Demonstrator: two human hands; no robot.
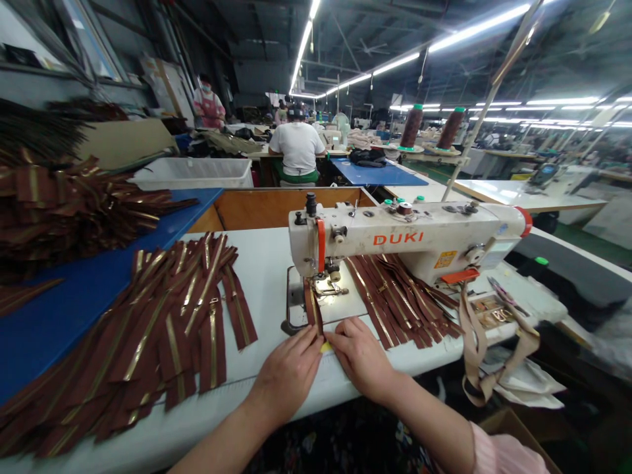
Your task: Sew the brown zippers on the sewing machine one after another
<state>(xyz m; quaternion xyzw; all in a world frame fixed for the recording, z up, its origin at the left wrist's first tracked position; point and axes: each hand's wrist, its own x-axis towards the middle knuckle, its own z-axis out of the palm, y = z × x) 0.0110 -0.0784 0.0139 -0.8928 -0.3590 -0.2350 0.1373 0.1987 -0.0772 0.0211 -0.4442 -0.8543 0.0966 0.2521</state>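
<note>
zipper strip (312, 304) under the needle, both hands at its lower end

the left hand (289, 368) and the right hand (360, 355) are held close together at the front of the machine bed, with the fingers turned inward and almost meeting. the lower end of the brown zipper strip is reached by the fingertips, and a small yellow piece (326, 347) is seen just between them. whether the strip is pinched or only pressed down cannot be told, as that end is covered by the fingers. straight ahead of the grip, the strip runs up under the needle of a white duki sewing machine (405, 237); the spot where it meets the needle is small and hard to make out.

left of the grip, a spread of brown zippers with gold teeth (162, 329) is laid on a white table (261, 270), and a larger heap (59, 217) is piled on a blue tabletop (74, 309) beyond it. right of the grip, a second pile of zippers (395, 303) lies behind the machine's needle area. further right, beige straps (494, 342) hang over the table edge. two thread cones (411, 126) stand beyond the machine, and a seated co-worker (297, 145) in a white shirt is seen further off.
</note>
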